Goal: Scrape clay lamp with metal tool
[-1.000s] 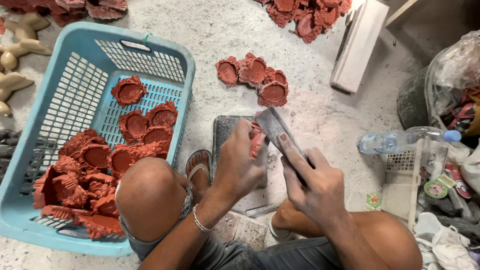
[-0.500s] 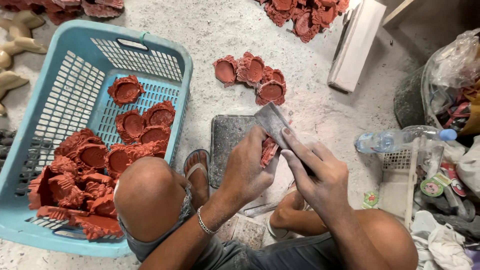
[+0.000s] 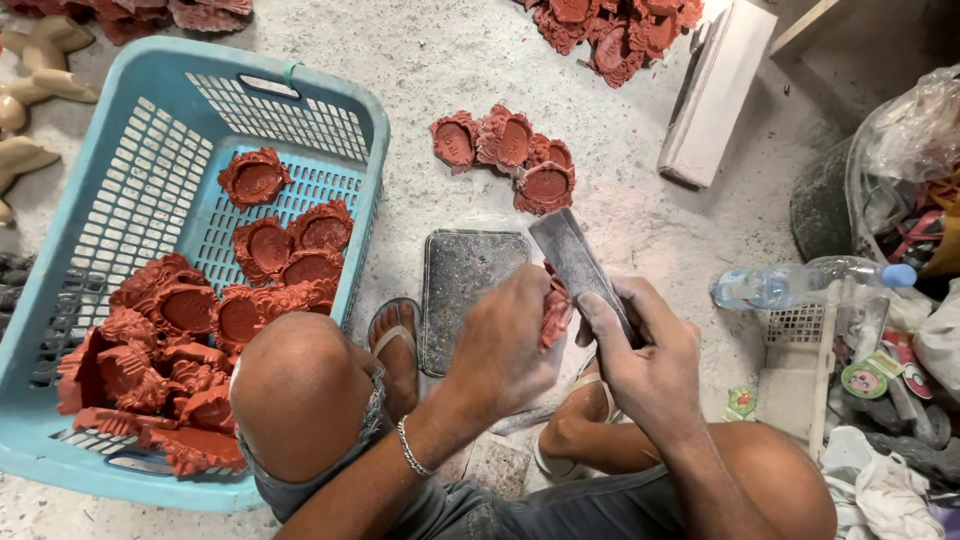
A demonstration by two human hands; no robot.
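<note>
Left hand (image 3: 505, 345) gripping a red moulded piece (image 3: 555, 312), right hand (image 3: 645, 350) closed on a flat metal blade (image 3: 578, 262) against it, blue basket (image 3: 330, 100) alongside

A: Red moulded piece (image 3: 553, 312), terracotta colour, ragged frilled edge. Held on edge, tilted, above the floor; mostly hidden behind the left hand (image 3: 505, 345), which is closed around it. Only its right rim shows.

B: The tool?

A: Flat grey metal blade (image 3: 578, 265), broad, dull and dusty, squared-off tip. It slants up and to the left from the right hand (image 3: 640, 355), which grips its lower end with the index finger laid along the edge. The blade's flat side rests against the piece's exposed rim.

B: Under them?

A: A dark speckled rectangular slab (image 3: 462, 285) lies flat on the floor, just to the left of the piece.
</note>
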